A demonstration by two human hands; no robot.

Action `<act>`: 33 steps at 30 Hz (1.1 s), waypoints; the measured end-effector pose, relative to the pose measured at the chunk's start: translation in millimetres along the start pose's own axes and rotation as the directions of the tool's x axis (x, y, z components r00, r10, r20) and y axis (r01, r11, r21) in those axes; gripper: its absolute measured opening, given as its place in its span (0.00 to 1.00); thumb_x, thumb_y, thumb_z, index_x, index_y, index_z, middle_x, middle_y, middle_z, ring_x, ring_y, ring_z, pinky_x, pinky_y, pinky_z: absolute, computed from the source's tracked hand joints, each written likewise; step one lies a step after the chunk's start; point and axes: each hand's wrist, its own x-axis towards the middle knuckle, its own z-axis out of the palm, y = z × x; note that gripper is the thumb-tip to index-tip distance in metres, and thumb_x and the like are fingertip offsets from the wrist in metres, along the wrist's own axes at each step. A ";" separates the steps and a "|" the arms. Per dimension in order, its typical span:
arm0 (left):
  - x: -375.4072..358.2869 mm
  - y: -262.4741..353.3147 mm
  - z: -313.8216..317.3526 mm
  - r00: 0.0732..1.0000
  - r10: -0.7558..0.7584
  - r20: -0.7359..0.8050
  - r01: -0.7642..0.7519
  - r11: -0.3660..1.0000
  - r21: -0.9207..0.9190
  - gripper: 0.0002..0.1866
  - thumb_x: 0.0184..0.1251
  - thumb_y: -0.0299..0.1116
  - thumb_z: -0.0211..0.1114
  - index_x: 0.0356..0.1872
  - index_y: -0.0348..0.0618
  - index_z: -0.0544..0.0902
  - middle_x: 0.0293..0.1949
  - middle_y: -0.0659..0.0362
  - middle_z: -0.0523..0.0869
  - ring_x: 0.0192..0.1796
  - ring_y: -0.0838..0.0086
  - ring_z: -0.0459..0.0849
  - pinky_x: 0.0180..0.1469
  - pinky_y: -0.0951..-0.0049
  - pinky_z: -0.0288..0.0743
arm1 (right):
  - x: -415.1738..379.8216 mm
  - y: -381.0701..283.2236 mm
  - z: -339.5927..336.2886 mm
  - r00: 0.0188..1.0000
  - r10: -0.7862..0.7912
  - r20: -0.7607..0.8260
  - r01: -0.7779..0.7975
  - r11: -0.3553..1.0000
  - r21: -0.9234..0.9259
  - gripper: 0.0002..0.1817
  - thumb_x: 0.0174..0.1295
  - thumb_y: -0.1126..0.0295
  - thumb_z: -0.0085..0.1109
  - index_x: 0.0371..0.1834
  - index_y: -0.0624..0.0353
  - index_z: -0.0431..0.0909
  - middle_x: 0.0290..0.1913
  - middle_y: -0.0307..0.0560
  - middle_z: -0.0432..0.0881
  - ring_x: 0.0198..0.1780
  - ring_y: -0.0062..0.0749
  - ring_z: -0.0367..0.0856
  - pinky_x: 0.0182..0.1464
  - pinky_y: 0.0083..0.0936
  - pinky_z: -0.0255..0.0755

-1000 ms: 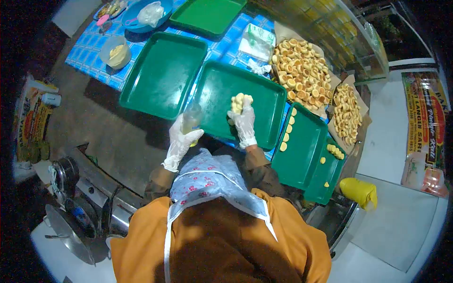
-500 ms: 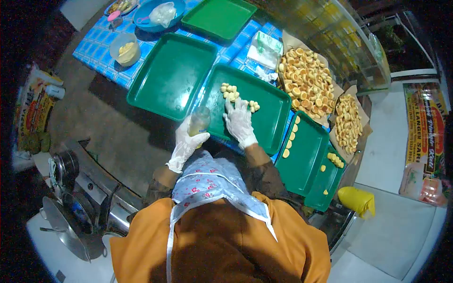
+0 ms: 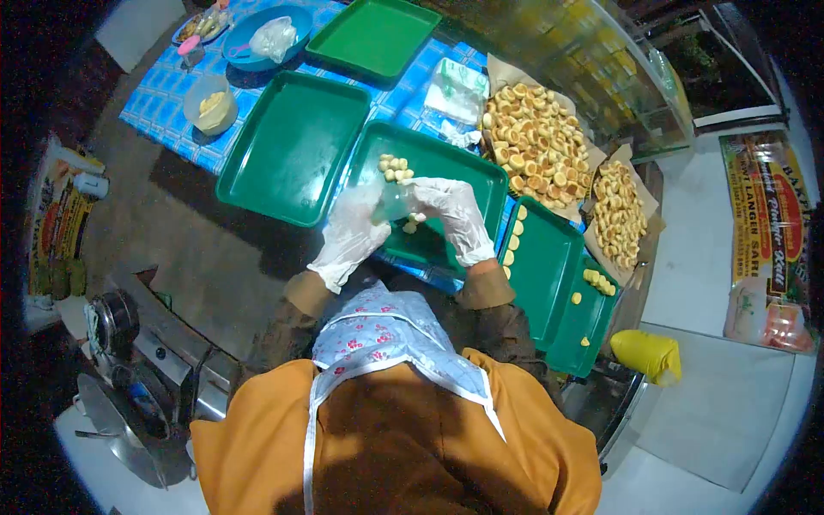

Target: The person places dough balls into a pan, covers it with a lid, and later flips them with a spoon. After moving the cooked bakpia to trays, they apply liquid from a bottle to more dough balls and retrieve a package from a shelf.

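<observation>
Over the middle green tray [image 3: 468, 176] my gloved left hand [image 3: 354, 227] is wrapped round a clear jar [image 3: 393, 202], which is tilted toward the right. My gloved right hand [image 3: 448, 210] is at the jar's mouth with its fingers pinched together; whatever they hold is too small to make out. Small pale dough balls [image 3: 394, 166] lie in a cluster on the tray beyond the jar, and a few more [image 3: 412, 225] show just below it, between my hands.
An empty-looking green tray [image 3: 296, 146] lies left, another [image 3: 373, 39] behind. Baked pieces [image 3: 541, 142] are heaped on paper at the right, beside a tray [image 3: 549, 266] with a row of pale rounds. A tub [image 3: 210, 105] and blue basin [image 3: 268, 39] stand at the back left.
My right hand has left the dough balls and come to the mouth of the jar. My left hand has raised and tilted the jar over the tray. The view has shifted slightly.
</observation>
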 end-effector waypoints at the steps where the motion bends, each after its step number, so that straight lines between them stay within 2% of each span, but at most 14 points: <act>1: 6.1 -2.2 6.2 0.999 0.002 0.035 -0.004 0.998 0.064 0.33 0.46 0.26 0.70 0.59 0.37 0.76 0.44 0.45 0.82 0.48 0.48 0.81 0.51 0.53 0.75 | -1.1 -8.9 3.2 0.999 -0.003 -0.035 0.001 0.998 -0.056 0.14 0.59 0.68 0.66 0.43 0.69 0.87 0.34 0.45 0.88 0.29 0.24 0.82 0.33 0.20 0.77; 4: 16.4 -3.3 12.8 0.998 0.047 0.050 -0.057 0.976 0.210 0.29 0.45 0.26 0.71 0.54 0.38 0.76 0.42 0.46 0.80 0.46 0.50 0.80 0.47 0.51 0.74 | 9.3 -0.6 -9.3 0.997 0.057 -0.048 -0.061 0.994 -0.091 0.14 0.57 0.70 0.66 0.42 0.69 0.88 0.33 0.44 0.88 0.27 0.23 0.81 0.31 0.20 0.77; 5: 19.1 1.9 9.6 0.997 0.069 0.043 -0.077 0.964 0.254 0.27 0.45 0.27 0.71 0.52 0.39 0.77 0.41 0.47 0.80 0.45 0.51 0.80 0.46 0.51 0.73 | 12.0 1.4 -15.2 0.997 0.077 -0.011 -0.077 0.992 -0.099 0.15 0.57 0.72 0.67 0.45 0.70 0.87 0.34 0.45 0.88 0.32 0.25 0.85 0.35 0.21 0.80; 8: 26.3 14.8 -4.8 0.967 0.245 -0.065 -0.206 0.908 0.364 0.13 0.48 0.23 0.65 0.39 0.39 0.80 0.34 0.48 0.82 0.38 0.53 0.83 0.37 0.55 0.78 | 18.7 3.5 -20.9 0.999 0.032 0.029 -0.029 0.994 -0.107 0.14 0.57 0.73 0.66 0.44 0.71 0.86 0.36 0.46 0.89 0.34 0.27 0.87 0.38 0.23 0.82; 9: 29.6 6.6 1.0 0.961 0.273 -0.035 -0.238 0.889 0.390 0.13 0.49 0.23 0.65 0.39 0.39 0.80 0.33 0.50 0.82 0.35 0.55 0.84 0.34 0.55 0.78 | 19.7 2.1 -22.4 0.998 0.062 0.025 -0.058 0.991 -0.121 0.12 0.57 0.76 0.67 0.43 0.72 0.86 0.37 0.47 0.89 0.36 0.29 0.88 0.40 0.24 0.83; 11: 35.7 2.8 3.6 0.971 0.239 0.010 -0.224 0.894 0.389 0.13 0.50 0.23 0.66 0.39 0.39 0.80 0.33 0.50 0.82 0.34 0.56 0.84 0.33 0.55 0.78 | 33.4 21.1 -35.5 0.982 -0.137 0.133 0.170 0.945 -0.281 0.12 0.56 0.77 0.68 0.43 0.72 0.86 0.37 0.47 0.89 0.36 0.29 0.88 0.40 0.24 0.83; 13: 39.1 1.1 5.5 0.974 0.222 0.043 -0.220 0.888 0.405 0.13 0.50 0.23 0.66 0.39 0.39 0.80 0.32 0.50 0.82 0.33 0.56 0.84 0.32 0.56 0.78 | 40.4 30.1 -44.0 0.985 -0.116 0.130 0.151 0.942 -0.300 0.13 0.54 0.78 0.70 0.43 0.73 0.86 0.38 0.47 0.89 0.36 0.29 0.88 0.40 0.24 0.83; 15: 42.3 2.2 8.3 0.973 0.224 0.062 -0.228 0.870 0.436 0.13 0.51 0.23 0.66 0.40 0.39 0.81 0.31 0.49 0.82 0.34 0.56 0.85 0.31 0.57 0.79 | 31.5 -0.9 -26.8 0.993 0.120 0.011 -0.116 0.976 -0.182 0.14 0.53 0.79 0.72 0.43 0.73 0.86 0.38 0.47 0.89 0.37 0.29 0.88 0.40 0.24 0.83; 18: 48.0 8.8 6.2 0.947 0.313 -0.075 -0.251 0.864 0.436 0.12 0.51 0.22 0.65 0.39 0.39 0.80 0.31 0.49 0.82 0.35 0.56 0.85 0.32 0.59 0.80 | 42.0 8.4 -35.8 0.992 0.124 0.000 -0.124 0.992 -0.004 0.16 0.50 0.78 0.72 0.42 0.76 0.85 0.37 0.53 0.88 0.32 0.34 0.88 0.34 0.26 0.84; 21: 50.6 16.2 2.8 0.967 0.248 -0.054 -0.189 0.845 0.500 0.11 0.51 0.21 0.64 0.38 0.37 0.80 0.31 0.49 0.82 0.34 0.56 0.85 0.31 0.60 0.79 | 49.3 12.2 -40.7 0.993 -0.039 0.108 0.056 0.986 -0.159 0.13 0.52 0.77 0.72 0.39 0.74 0.85 0.34 0.52 0.88 0.30 0.33 0.87 0.32 0.25 0.83; 24: 54.1 3.2 15.5 0.987 0.153 0.048 -0.157 0.869 0.469 0.15 0.53 0.27 0.64 0.44 0.40 0.79 0.34 0.48 0.81 0.39 0.54 0.82 0.36 0.55 0.73 | 47.2 -1.9 -35.0 0.987 0.163 -0.005 -0.163 0.986 -0.041 0.11 0.53 0.77 0.73 0.37 0.72 0.85 0.32 0.50 0.88 0.29 0.31 0.86 0.31 0.24 0.82; 27: 56.4 11.1 11.2 0.987 0.138 0.086 -0.163 0.860 0.484 0.15 0.52 0.26 0.65 0.44 0.40 0.79 0.36 0.47 0.81 0.40 0.53 0.82 0.38 0.54 0.73 | 50.8 -0.4 -39.7 0.993 0.116 -0.002 -0.114 0.973 -0.199 0.10 0.54 0.75 0.74 0.36 0.70 0.85 0.31 0.49 0.87 0.28 0.30 0.86 0.31 0.23 0.81; 30: 54.9 2.7 15.5 0.974 0.223 0.028 -0.214 0.883 0.418 0.16 0.51 0.26 0.65 0.44 0.39 0.79 0.37 0.48 0.81 0.40 0.53 0.82 0.40 0.54 0.72 | 53.5 -1.6 -40.8 0.989 0.145 -0.015 -0.146 0.984 -0.102 0.11 0.52 0.75 0.74 0.35 0.70 0.85 0.30 0.49 0.87 0.28 0.30 0.85 0.31 0.23 0.81; 33: 54.7 -1.5 22.7 0.976 0.216 0.030 -0.205 0.864 0.459 0.17 0.51 0.26 0.65 0.45 0.39 0.78 0.37 0.49 0.81 0.41 0.53 0.82 0.41 0.53 0.72 | 64.4 19.4 -57.3 0.986 -0.079 0.144 0.113 0.962 -0.248 0.11 0.52 0.74 0.75 0.35 0.70 0.85 0.31 0.50 0.87 0.28 0.30 0.85 0.31 0.24 0.82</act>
